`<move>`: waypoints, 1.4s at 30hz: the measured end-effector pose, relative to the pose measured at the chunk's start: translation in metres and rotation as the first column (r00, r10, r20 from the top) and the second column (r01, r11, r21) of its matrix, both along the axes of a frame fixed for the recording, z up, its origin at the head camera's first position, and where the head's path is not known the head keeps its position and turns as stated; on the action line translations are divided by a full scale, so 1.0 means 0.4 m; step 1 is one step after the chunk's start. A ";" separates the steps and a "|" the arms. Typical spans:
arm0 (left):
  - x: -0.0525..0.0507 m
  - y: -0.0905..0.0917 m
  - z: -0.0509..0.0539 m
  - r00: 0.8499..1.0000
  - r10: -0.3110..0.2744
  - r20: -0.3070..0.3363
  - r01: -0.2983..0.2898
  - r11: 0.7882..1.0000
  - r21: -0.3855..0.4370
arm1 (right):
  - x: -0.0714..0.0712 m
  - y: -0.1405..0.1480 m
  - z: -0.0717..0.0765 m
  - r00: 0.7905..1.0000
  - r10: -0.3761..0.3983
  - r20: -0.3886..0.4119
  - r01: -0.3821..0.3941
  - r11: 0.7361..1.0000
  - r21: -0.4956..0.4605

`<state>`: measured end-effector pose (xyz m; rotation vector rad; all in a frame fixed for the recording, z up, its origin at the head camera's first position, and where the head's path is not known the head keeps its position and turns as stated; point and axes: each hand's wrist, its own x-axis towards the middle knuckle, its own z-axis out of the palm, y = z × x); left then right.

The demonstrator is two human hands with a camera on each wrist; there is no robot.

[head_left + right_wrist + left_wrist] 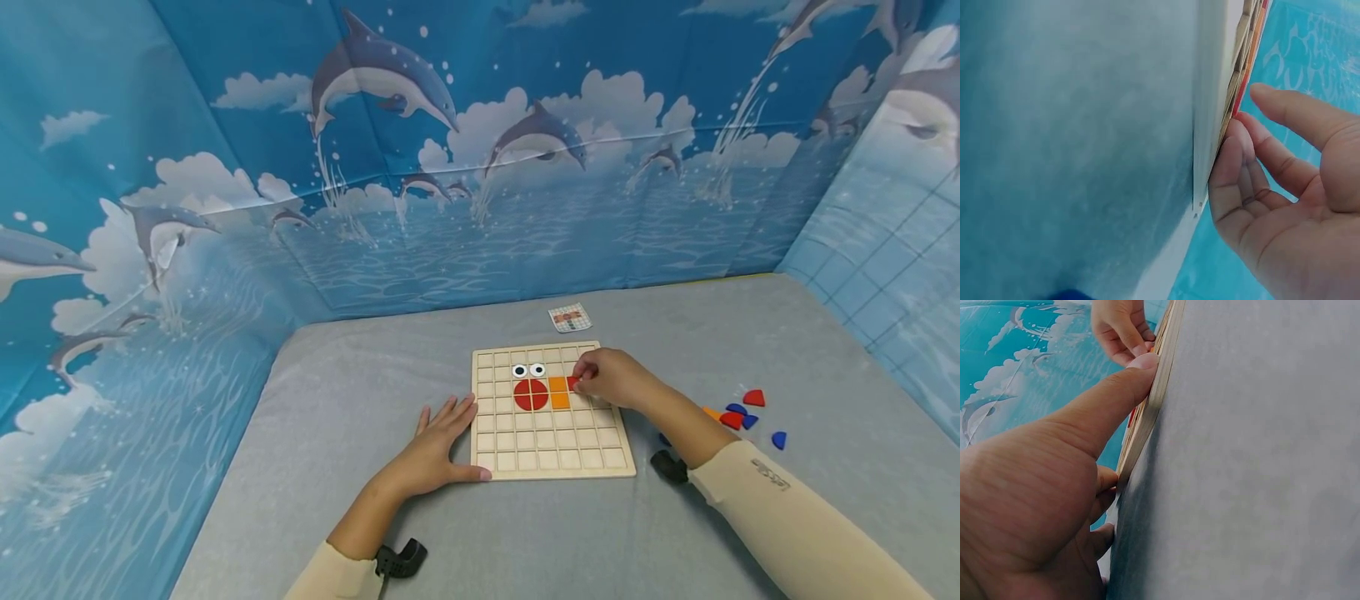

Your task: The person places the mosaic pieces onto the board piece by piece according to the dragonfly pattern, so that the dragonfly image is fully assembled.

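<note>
A wooden grid board (pixel 555 458) lies on the grey cloth. Two googly-eye pieces (pixel 528 371), a red disc of quarter pieces (pixel 531 395) and orange squares (pixel 559 393) sit in its cells. Spread fingers of my left hand (pixel 431 454) rest along the board's left edge, its thumb (pixel 1141 365) on the near edge. Over the board's right side, my right hand (pixel 611 379) touches a red piece (pixel 572 383) beside the orange squares. In the right wrist view, the index fingertip meets the red piece (pixel 1241 94) while the thumb (pixel 1266 94) stands apart from it.
Behind the board lies a small printed card (pixel 570 317). Red pieces (pixel 753 398), blue pieces (pixel 779 439) and an orange piece (pixel 712 412) are scattered to the right, partly behind my right forearm. A dolphin-print curtain (pixel 480 208) hangs at the back and sides.
</note>
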<state>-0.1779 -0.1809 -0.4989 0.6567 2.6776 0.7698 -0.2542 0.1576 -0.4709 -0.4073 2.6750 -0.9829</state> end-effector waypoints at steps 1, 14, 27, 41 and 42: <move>0.000 0.000 0.001 1.000 0.000 0.000 0.000 1.000 0.002 | 0.000 0.002 0.001 1.000 0.000 0.007 0.000 1.000 -0.008; -0.001 -0.002 -0.007 1.000 0.002 -0.003 -0.002 1.000 -0.001 | 0.017 0.104 0.055 0.997 -0.082 0.008 0.083 0.994 -0.077; -0.001 0.000 -0.006 1.000 -0.002 -0.013 0.002 1.000 -0.002 | 0.079 0.266 0.094 0.983 -0.176 -0.053 0.172 0.982 -0.076; -0.002 -0.002 -0.004 1.000 -0.001 -0.006 0.001 1.000 0.013 | 0.124 0.448 0.068 0.967 -0.254 -0.011 0.253 0.967 -0.041; -0.002 -0.002 -0.005 1.000 0.000 -0.005 0.000 1.000 0.012 | 0.126 0.457 0.065 0.969 -0.249 -0.006 0.248 0.968 -0.033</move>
